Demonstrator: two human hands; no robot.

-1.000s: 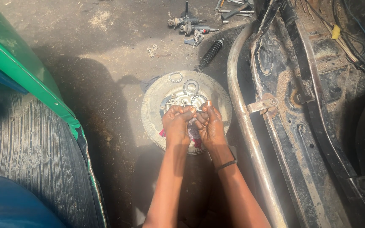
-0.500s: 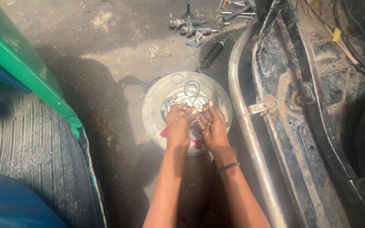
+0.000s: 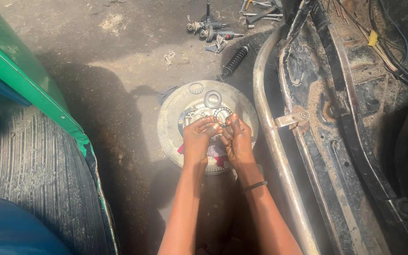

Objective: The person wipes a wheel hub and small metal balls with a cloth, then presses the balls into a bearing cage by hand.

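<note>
Bearing (image 3: 222, 115): round, metal, pinched between fingertips of left hand (image 3: 198, 141) and right hand (image 3: 237, 141), both closed on it, above small wheel (image 3: 171, 123) lying flat on floor. 2 rings (image 3: 212, 99) rest loose on wheel, unfitted. Red rag (image 3: 217, 150) beneath hands.

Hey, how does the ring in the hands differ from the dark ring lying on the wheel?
The ring in the hands is shiny metal, held up by the fingertips of the left hand and right hand. The dark ring is duller and lies flat, untouched, on the wheel. The held one looks thinner-walled with a wider hole. Both are round, similar in size.
</note>
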